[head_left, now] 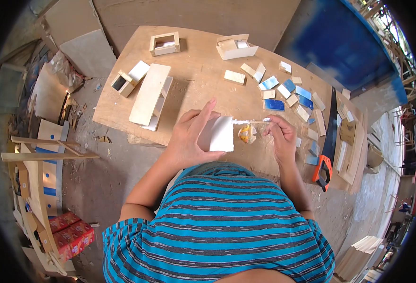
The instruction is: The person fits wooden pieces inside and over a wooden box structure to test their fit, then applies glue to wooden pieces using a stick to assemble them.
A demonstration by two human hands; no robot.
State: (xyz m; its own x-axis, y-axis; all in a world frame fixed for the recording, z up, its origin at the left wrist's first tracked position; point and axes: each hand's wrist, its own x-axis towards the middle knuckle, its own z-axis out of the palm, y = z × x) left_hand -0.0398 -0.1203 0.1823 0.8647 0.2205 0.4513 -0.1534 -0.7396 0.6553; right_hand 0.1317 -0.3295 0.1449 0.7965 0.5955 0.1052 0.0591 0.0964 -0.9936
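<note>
My left hand [191, 137] grips a small white-faced block [222, 134] at the near edge of the wooden table, thumb along its near side and fingers behind it. My right hand [281, 134] is closed on a thin stick [250, 121] coated with white stuff, whose far end touches the block's upper right edge. Between my hands, on the tabletop, sits a small yellow and white container [247, 134]; its contents are too small to make out.
On the table [194, 70] stand a long wooden box [151, 96], small frames [165, 43] and an open box [236, 47]. Several blue and white blocks [274, 104] lie at the right, beside an orange-handled saw [323, 170]. Red packages [71, 236] are at the lower left.
</note>
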